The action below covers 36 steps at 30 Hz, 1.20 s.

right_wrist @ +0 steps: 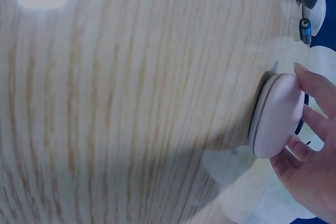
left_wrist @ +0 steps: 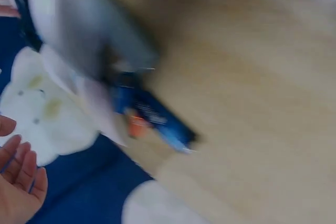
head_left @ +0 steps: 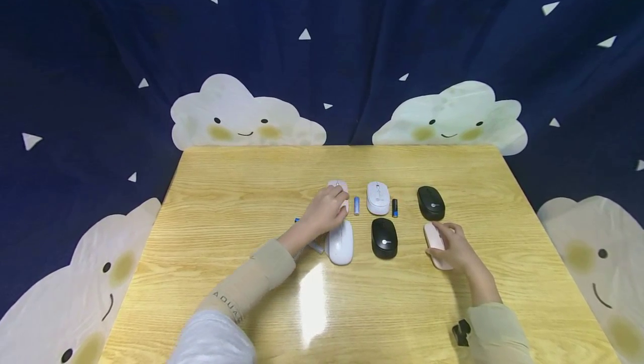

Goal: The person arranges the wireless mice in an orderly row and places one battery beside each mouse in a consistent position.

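A pink computer mouse (head_left: 436, 246) lies on the right of the table. My right hand (head_left: 455, 246) grips it by its sides, thumb and fingers around the pink shell (right_wrist: 277, 116) in the right wrist view. My left hand (head_left: 324, 208) is over another pink mouse (head_left: 338, 184) and partly covers it. In the left wrist view the left hand (left_wrist: 21, 184) has loosely bent fingers with nothing between them. A white mouse (head_left: 340, 245) lies just below that hand. Blurred batteries (left_wrist: 160, 119) show in the left wrist view.
Another white mouse (head_left: 378, 197) and two black mice, one in the middle (head_left: 384, 237) and one at right (head_left: 431, 203), sit on the wooden table (head_left: 241, 179). A light blue battery (head_left: 356, 206) and a dark one (head_left: 394, 208) lie between mice. My left forearm partly hides more batteries.
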Each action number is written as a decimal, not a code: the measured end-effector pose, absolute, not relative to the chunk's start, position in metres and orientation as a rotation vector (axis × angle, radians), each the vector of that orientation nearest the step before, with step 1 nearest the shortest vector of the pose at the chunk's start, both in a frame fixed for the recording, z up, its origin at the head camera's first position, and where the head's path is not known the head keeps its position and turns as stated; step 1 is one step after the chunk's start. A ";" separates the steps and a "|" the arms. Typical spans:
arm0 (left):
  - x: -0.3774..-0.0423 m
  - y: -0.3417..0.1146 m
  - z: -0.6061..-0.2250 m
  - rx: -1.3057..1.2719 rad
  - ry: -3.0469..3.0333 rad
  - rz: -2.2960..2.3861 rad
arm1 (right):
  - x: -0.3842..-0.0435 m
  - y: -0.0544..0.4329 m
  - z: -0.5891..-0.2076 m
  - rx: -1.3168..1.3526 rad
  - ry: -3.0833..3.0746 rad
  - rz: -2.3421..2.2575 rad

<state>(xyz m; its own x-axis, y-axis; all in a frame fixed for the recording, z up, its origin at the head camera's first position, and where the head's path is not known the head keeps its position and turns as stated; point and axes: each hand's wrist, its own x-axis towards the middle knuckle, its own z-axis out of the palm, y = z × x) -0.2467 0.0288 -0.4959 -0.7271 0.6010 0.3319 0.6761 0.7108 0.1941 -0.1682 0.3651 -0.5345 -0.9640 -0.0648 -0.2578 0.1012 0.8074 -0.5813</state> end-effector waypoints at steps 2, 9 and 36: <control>-0.246 0.013 -0.504 -1.013 -2.678 -0.474 | -0.168 0.365 -0.534 0.023 2.730 -0.903; -0.245 -0.032 -0.532 -1.006 -2.693 -0.586 | -0.167 0.364 -0.532 0.022 2.718 -0.901; -0.241 -0.060 -0.558 -1.036 -2.960 -0.588 | -0.169 0.366 -0.535 0.046 2.701 -0.933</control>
<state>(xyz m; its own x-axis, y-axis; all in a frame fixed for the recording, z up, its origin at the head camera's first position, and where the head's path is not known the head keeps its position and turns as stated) -0.2408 -0.0601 -0.5575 -0.7879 0.6114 0.0739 0.5932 0.7213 0.3576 -0.1690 0.3662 -0.5352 -0.9595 -0.0618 -0.2747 0.1209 0.7905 -0.6004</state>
